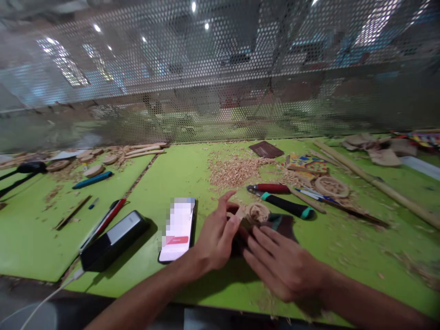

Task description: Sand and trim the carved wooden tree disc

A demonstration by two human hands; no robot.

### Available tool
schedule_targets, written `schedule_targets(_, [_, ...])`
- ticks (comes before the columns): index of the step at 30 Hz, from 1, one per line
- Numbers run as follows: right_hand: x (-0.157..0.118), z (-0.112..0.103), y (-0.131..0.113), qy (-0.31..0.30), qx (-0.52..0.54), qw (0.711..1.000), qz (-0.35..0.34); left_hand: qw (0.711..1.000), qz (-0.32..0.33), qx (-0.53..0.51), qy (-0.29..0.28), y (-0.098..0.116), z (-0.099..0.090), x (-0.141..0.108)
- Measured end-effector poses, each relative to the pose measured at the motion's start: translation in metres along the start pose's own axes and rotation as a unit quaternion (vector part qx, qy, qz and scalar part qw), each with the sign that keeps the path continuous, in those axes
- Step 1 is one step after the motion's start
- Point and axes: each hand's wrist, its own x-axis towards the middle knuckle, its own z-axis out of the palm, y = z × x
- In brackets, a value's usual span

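Observation:
My left hand (218, 233) is closed in front of me, thumb and fingers pinching a small pale wooden piece (240, 213) whose shape is mostly hidden. My right hand (280, 261) lies with its fingers stretched out over a dark brown sheet (286, 225), which looks like sandpaper. The fingertips of both hands nearly meet. Just beyond them sits a round carved wooden piece (258, 212). Behind it are a tool with a black and teal handle (287, 205) and a red-handled tool (273, 188).
A lit phone (177, 231) and a black power bank (115, 240) with a white cable lie to the left. Wood shavings (233, 172) are heaped behind my hands. A long wooden stick (378, 183) crosses the right side. A perforated metal screen (206, 82) borders the back.

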Motion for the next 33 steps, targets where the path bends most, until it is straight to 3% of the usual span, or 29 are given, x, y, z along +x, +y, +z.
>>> schedule_targets(4, [-0.002,0.003,-0.003,-0.015,-0.006,1.000,0.001,0.996,-0.032,-0.078,0.007,-0.005,0.001,0.000])
schedule_targets(14, [-0.006,0.005,0.009,-0.013,-0.005,1.000,-0.020,0.986,-0.036,-0.158,0.043,-0.004,0.001,0.000])
schedule_targets(33, [-0.009,0.009,0.003,-0.012,-0.017,0.999,-0.032,0.979,-0.038,-0.195,0.041,-0.003,0.001,-0.001])
